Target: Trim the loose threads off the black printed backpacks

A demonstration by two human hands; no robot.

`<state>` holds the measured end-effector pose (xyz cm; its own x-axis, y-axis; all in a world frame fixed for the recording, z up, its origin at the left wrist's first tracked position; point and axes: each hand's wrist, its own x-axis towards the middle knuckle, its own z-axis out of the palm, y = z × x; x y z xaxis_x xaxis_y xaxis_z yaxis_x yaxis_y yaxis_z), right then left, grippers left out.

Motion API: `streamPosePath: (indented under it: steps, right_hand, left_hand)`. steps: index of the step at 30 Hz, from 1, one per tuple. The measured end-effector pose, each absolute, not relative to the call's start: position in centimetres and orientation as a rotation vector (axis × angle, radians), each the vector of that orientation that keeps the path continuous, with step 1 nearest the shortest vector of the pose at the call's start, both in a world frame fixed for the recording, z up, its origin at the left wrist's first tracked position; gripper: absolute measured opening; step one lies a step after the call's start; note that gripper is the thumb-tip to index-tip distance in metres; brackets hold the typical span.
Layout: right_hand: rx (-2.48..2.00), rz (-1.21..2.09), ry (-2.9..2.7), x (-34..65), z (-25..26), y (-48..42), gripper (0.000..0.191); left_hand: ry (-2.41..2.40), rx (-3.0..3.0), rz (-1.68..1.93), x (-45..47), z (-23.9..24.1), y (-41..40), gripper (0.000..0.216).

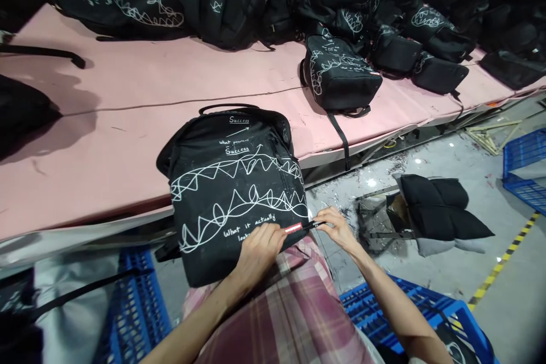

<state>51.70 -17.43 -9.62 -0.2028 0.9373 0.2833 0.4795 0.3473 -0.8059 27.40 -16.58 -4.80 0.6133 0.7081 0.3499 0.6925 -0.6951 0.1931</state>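
Observation:
A black backpack [239,193] with white scribbled lines and "Success" lettering leans from the pink table's edge onto the lap. My left hand [262,247] lies over its lower front. Its fingers are closed on the backpack fabric beside a small red-and-white label [293,228]. Just right of that label is my right hand [335,227], pinching a slim black tool [313,224] whose tip reaches the bag's lower right edge. The tool is too small to name exactly.
Along the back of the pink table [140,77] stand several similar black bags, one a backpack [341,77] near the front edge. A stool with a black cushion [439,205] stands at the right. Blue crates [418,301] flank the lap. Scraps litter the floor.

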Motion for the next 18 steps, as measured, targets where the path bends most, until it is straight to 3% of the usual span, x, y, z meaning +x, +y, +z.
streamPosePath:
  steps: [18]
  right_hand:
    - [-1.251,0.529,-2.111,49.7,-7.5,-17.3,0.019]
  left_hand:
    - [1.231,2.694,0.701,27.3,-5.5,-16.4,0.012]
